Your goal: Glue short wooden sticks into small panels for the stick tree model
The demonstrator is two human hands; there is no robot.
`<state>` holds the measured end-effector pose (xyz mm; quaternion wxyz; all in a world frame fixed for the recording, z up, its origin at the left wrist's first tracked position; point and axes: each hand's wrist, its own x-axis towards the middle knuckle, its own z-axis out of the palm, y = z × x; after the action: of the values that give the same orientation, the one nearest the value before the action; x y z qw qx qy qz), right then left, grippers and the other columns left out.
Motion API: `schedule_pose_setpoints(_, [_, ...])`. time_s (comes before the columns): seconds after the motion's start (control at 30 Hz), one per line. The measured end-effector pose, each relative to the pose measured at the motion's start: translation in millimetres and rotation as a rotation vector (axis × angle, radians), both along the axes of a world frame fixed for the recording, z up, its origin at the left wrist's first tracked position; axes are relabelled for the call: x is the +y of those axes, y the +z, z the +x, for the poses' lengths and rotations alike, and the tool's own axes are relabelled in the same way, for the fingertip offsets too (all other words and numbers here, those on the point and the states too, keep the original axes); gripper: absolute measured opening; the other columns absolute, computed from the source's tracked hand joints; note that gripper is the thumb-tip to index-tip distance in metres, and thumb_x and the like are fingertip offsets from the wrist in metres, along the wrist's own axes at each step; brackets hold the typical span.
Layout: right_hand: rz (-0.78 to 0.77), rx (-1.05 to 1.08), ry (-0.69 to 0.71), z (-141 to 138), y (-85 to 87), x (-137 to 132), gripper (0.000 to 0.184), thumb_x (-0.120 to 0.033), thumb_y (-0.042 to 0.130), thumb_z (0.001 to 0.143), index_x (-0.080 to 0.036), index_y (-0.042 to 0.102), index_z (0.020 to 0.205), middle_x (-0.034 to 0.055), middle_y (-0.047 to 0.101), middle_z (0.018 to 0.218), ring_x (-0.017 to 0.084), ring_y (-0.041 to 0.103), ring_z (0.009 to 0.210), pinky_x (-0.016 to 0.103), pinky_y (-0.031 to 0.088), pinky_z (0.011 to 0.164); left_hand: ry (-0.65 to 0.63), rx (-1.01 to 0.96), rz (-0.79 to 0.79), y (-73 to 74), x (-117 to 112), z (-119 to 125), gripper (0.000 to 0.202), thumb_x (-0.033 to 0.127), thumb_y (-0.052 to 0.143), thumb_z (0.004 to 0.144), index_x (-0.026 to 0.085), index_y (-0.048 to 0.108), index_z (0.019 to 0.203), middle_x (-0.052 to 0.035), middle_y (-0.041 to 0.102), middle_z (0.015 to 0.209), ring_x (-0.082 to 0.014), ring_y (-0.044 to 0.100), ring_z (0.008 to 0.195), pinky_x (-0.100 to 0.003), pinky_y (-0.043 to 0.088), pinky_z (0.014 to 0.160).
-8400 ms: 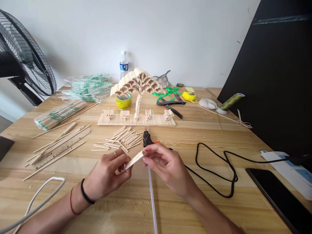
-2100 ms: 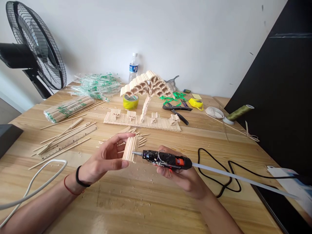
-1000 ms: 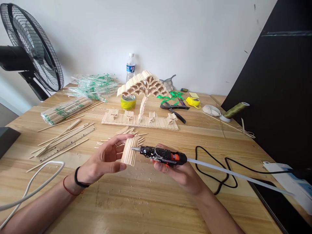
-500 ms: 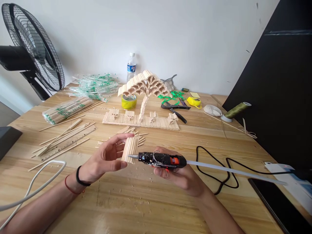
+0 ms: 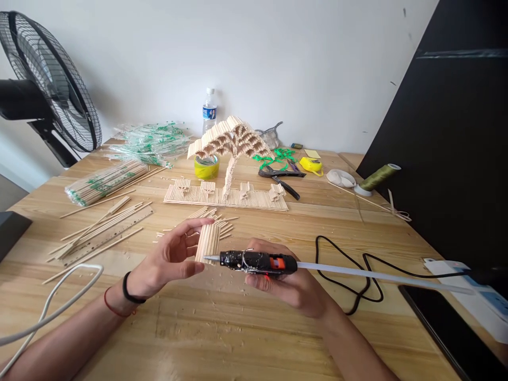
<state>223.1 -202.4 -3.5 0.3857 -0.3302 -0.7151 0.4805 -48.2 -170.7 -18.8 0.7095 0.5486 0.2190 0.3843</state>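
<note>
Between the thumb and fingers of my left hand (image 5: 174, 256) is a small panel of wooden sticks (image 5: 209, 241) laid side by side, held up off the table. My right hand (image 5: 278, 283) is wrapped round a black glue gun (image 5: 257, 262) with an orange part. Its metal nozzle points left and lies at the lower part of the panel; whether it touches cannot be made out. A long white glue stick (image 5: 357, 272) juts from the back of the gun. Behind the hands lie short cut sticks (image 5: 226, 225), partly hidden by my left hand and the panel.
A stick-built tree model (image 5: 230, 174) stands behind, near yellow tape (image 5: 206, 168), pliers (image 5: 281, 177) and a tape measure (image 5: 311, 165). Long sticks and a ruler (image 5: 111, 235) lie left. A black cord (image 5: 317, 254), phone (image 5: 448, 333) and power strip (image 5: 472, 296) are right.
The whole view has shifted slightly, so things sit a little further left. Both hands keep their grips, and the nozzle stays at the lower part of the panel.
</note>
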Motion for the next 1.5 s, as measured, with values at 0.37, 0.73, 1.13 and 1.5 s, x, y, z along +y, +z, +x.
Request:
schedule_pose_setpoints(0.37, [-0.052,-0.079,-0.182,0.6,-1.1,2.4,0.031,-0.035,0.070,0.097,-0.023,0.053,0.074,-0.0030,0.048,0.074,0.017,0.047,0.069,0.032,0.036,0.066,-0.007,0.054,0.007,0.4,-0.1,-0.3,0.068,0.017,0.084,0.087,0.033,0.060,0.148,-0.0101,0.070,0.141,-0.0256,0.067,0.124,-0.032,0.054,0.099])
schedule_pose_setpoints(0.73, [-0.022,-0.089,-0.123,0.2,0.6,1.9,0.029,-0.033,0.071,0.095,-0.023,0.055,0.073,-0.0028,0.049,0.072,0.017,0.047,0.068,0.032,0.035,0.065,0.033,0.060,0.037,-1.6,3.2,-1.4,0.062,0.016,0.084,0.086,0.029,0.059,0.142,-0.0095,0.069,0.126,-0.0231,0.067,0.111,-0.030,0.053,0.085])
schedule_pose_setpoints(1.13, [0.047,-0.129,-0.165,-0.9,0.3,3.4,0.029,-0.032,0.069,0.098,-0.023,0.055,0.075,-0.0024,0.050,0.074,0.017,0.049,0.071,0.032,0.035,0.067,0.037,0.185,0.152,1.0,1.9,-4.2,0.060,0.019,0.077,0.091,0.027,0.053,0.145,-0.0106,0.069,0.124,-0.0268,0.065,0.113,-0.036,0.049,0.088])
schedule_pose_setpoints(1.5, [0.067,-0.132,-0.183,-0.5,0.7,3.2,0.028,-0.032,0.069,0.098,-0.023,0.055,0.075,-0.0024,0.051,0.073,0.018,0.050,0.071,0.032,0.037,0.068,0.049,0.203,0.163,-0.1,1.8,-4.8,0.060,0.020,0.077,0.091,0.026,0.054,0.146,-0.0111,0.070,0.119,-0.0322,0.063,0.123,-0.041,0.050,0.095])
